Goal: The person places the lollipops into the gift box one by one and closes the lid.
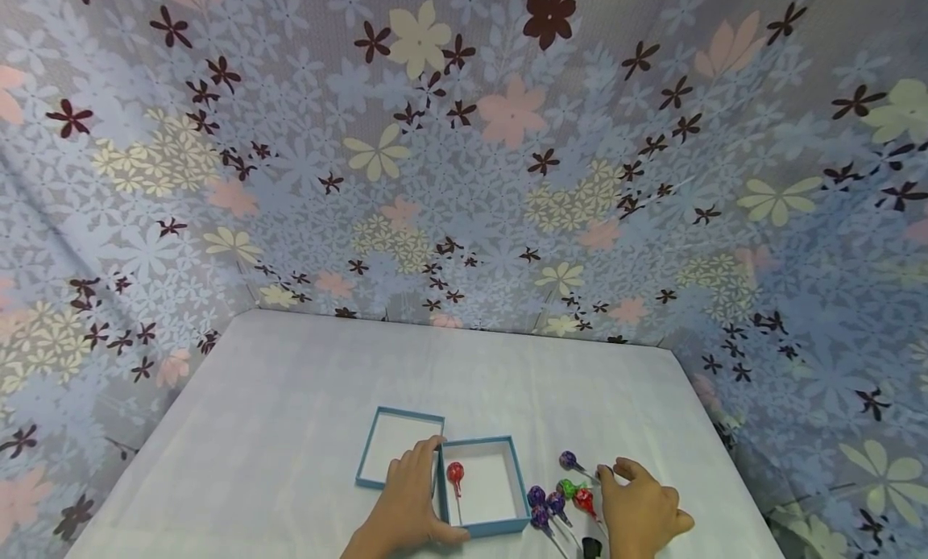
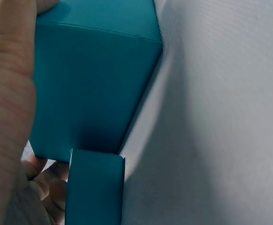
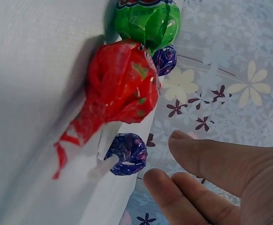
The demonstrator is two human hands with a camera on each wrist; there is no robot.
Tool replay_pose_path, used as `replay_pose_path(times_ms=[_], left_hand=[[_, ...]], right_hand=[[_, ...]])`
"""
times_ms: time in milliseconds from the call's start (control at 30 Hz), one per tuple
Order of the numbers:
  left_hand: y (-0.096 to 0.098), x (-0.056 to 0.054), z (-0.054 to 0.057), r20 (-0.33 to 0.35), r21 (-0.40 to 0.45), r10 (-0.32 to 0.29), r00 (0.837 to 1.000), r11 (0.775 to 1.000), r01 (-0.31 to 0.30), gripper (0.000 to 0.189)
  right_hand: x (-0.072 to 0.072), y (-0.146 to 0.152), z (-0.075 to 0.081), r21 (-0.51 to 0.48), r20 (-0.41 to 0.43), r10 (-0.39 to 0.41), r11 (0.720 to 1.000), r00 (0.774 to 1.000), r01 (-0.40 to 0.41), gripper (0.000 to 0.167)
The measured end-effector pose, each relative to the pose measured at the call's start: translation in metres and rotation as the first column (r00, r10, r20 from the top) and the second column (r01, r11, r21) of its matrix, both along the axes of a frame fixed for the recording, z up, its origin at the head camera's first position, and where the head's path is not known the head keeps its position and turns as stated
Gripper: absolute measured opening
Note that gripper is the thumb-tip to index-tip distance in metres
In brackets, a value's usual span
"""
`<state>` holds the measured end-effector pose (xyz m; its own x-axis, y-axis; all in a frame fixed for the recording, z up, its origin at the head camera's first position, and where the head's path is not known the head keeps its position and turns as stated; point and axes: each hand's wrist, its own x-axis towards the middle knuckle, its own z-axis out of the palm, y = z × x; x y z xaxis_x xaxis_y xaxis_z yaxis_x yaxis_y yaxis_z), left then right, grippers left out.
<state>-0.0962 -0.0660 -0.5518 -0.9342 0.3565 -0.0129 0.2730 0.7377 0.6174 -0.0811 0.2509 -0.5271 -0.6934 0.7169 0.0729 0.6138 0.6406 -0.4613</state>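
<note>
A white tabletop [image 1: 304,366], bounded by floral cloth [image 1: 513,112] from nine through twelve to three o'clock, bears a shallow lid [image 1: 402,445] at ten o'clock from a blue box [image 1: 500,527]. The left hand [image 1: 408,494] holds the box's nine o'clock side between spread thumb and fingers, a red lollipop [image 1: 454,472] lying just inside. Between three and four o'clock lie clustered lollipops [image 1: 539,516]; the right hand [image 1: 641,503], thumb and fingers parted, has a purple lollipop [image 1: 568,460] at ten o'clock, contact with its stick [image 1: 587,474] being indeterminable.
</note>
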Motion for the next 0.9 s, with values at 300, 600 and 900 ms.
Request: replay_pose_path(times_ms=[300,600,900], left_hand=[[0.0,0.001,-0.001,-0.014,0.001,0.0,1.0,1.0,0.0,0.136],[0.001,0.001,0.002,0.01,0.003,0.002,1.0,1.0,-0.002,0.134],[0.0,0.002,0.001,-0.013,0.012,0.002,1.0,1.0,-0.002,0.135]], right_hand=[[-0.002,0.0,-0.003,-0.004,0.033,-0.012,1.0,0.999,0.012,0.033],[-0.001,0.002,-0.006,-0.005,0.042,-0.011,1.0,0.999,0.011,0.036],[-0.003,0.004,-0.01,-0.005,0.053,-0.032,0.999,0.998,0.032,0.035]])
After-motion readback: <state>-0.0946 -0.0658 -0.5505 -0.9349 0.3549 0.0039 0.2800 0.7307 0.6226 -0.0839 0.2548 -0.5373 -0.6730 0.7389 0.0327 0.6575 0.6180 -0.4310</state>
